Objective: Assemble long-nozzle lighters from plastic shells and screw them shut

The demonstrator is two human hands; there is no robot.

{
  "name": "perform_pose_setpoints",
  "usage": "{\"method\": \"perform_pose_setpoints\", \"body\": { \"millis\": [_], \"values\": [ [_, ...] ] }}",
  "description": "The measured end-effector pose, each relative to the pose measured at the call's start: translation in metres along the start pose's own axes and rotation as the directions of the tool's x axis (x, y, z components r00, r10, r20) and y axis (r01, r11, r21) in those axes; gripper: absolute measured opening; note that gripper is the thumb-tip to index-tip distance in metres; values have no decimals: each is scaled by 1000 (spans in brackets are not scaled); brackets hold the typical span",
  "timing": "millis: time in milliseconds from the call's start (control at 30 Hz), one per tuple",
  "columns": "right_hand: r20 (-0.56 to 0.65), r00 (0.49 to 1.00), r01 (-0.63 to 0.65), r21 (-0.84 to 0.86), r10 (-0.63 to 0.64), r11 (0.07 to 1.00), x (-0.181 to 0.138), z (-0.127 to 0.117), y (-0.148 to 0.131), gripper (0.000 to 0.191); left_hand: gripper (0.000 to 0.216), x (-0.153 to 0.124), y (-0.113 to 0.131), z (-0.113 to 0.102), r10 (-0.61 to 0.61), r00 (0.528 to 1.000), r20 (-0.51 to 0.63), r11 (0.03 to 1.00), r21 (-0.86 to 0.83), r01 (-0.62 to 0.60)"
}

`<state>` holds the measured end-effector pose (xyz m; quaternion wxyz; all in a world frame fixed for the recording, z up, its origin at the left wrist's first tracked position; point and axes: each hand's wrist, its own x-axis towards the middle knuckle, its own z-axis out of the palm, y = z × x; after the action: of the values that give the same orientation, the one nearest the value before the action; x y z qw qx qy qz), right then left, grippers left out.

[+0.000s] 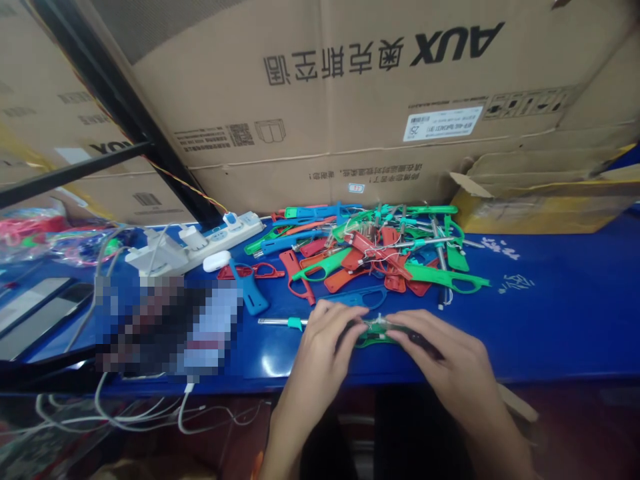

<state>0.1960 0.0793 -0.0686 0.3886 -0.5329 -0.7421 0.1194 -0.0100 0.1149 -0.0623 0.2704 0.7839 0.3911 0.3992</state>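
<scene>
Both hands meet over an opened green lighter casing (369,341) near the table's front edge, small pale and dark parts showing inside it. My left hand (325,337) pinches its left side between thumb and fingers. From under that hand a metal lighter tube (273,322) with a teal collar (296,323) points left. My right hand (447,350) is closed at the casing's right side, fingertips on a small whitish part (381,319). A dark slim object (425,345) lies along its palm; its kind is unclear. Just behind sits a blue casing half (357,297).
A pile of red, green and blue lighter casings (345,267) with metal tubes lies behind my hands. Small white pieces (500,248) and thin metal bits (517,285) are on the right, before a cardboard box (540,200). Left are a power strip (227,233) and a charging phone (210,333).
</scene>
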Motion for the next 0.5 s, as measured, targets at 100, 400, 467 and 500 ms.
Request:
{"method": "perform_pose_setpoints", "body": {
  "millis": [100, 400, 467, 500],
  "values": [
    [-102, 994, 26, -57, -32, 998, -3, 2, 4, 15, 22, 0, 1, -1, 3, 1000, 21, 1000, -5, -3],
    [-72, 995, 67, -2, -67, 998, -3, 1, 5, 16, 22, 2, 3, 0, -10, 1000, 23, 1000, -4, 10],
    [-69, 996, 64, 3, -64, 998, -3, 1, 5, 16, 22, 3, 3, 0, -10, 999, 30, 1000, -10, 11],
    [-69, 995, 65, 4, -65, 998, -3, 2, 4, 16, 22, 3, 3, 0, -8, 999, 33, 1000, -11, 8]
  ]
}}
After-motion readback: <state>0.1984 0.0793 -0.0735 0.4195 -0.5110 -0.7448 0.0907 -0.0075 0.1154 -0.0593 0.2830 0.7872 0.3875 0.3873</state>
